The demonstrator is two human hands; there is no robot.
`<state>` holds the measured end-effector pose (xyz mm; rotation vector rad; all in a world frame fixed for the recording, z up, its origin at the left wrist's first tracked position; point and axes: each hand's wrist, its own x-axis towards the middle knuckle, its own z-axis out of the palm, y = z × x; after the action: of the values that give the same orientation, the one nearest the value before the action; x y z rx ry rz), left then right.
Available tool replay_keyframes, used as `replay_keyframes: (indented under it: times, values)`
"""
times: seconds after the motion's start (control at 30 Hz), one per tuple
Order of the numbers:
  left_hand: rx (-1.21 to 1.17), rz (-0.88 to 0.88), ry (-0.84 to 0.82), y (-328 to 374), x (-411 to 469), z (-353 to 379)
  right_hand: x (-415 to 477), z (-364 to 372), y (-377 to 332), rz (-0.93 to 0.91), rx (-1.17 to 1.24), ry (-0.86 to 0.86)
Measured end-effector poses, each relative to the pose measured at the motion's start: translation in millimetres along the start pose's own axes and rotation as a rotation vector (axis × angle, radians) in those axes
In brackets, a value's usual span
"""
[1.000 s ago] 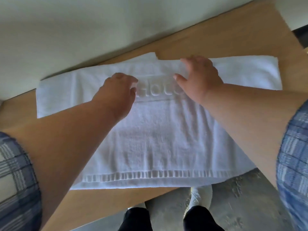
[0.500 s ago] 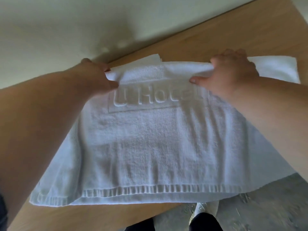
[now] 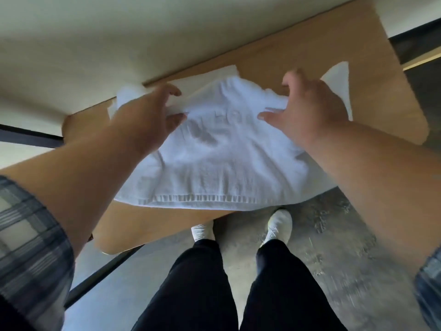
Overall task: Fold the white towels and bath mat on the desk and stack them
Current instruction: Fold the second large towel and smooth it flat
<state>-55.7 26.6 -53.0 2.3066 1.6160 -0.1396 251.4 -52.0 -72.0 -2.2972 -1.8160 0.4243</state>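
Observation:
A white bath mat [image 3: 222, 161] with raised lettering is lifted off the wooden desk [image 3: 310, 58]; its ribbed hem hangs toward me. My left hand [image 3: 148, 115] pinches its far left edge between thumb and fingers. My right hand [image 3: 307, 111] grips the far right edge, bunching the cloth. Under it another white towel [image 3: 338, 84] lies on the desk, with corners showing at the back left and at the right.
The desk stands against a pale wall [image 3: 119, 39]. Its near edge [image 3: 133, 237] is just in front of my legs and white shoes [image 3: 279, 223]. A dark frame [image 3: 415, 46] lies to the right of the desk.
Both hands have gone from lying on the flat mat to gripping its far edge and lifting it toward me. The mat now sags and bunches, and I stand farther back.

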Motion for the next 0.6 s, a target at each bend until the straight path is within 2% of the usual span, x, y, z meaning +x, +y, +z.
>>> replay_keyframes:
  times: [0.27, 0.4, 0.6]
  values:
    - [-0.121, 0.162, -0.063, 52.2, -128.7, -93.3, -117.7, -101.2, -89.0, -0.193, -0.027, -0.122]
    - [-0.204, 0.233, -0.006, 70.1, -162.4, -136.0, -139.7, -144.6, -127.6, -0.305, -0.010, -0.176]
    - [-0.232, 0.266, 0.132, 101.9, -202.1, -211.3, -150.1, -209.9, -159.9, -0.469, 0.038, -0.100]
